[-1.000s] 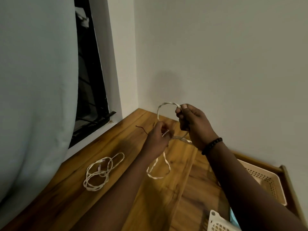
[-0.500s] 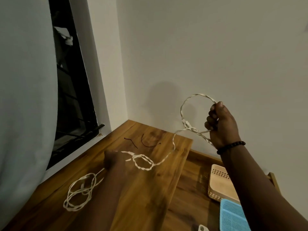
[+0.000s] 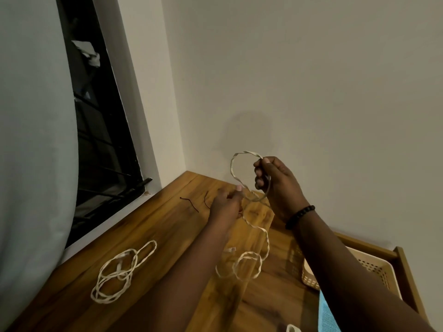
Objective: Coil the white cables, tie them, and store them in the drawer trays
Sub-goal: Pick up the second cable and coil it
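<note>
change: we see the left hand [image 3: 226,202] back up at centre frame beside the right hand [image 3: 275,182]; half a second ago it was low on the tabletop [image 3: 153,233]
right hand: clenched round a raised loop of the white cable [image 3: 236,178], held above the tabletop
left hand: fingertips pinch the same cable just below the loop
cable tail: hangs down, curls on the tabletop at lower centre
second cable [image 3: 119,271]: loose coil, lower left, untouched
tray [image 3: 374,269]: beige, lower right, partly behind the right forearm
hard to see: we can't make out the blue item [image 3: 327,315] or the white piece [image 3: 293,328], both cut by the bottom edge
</note>
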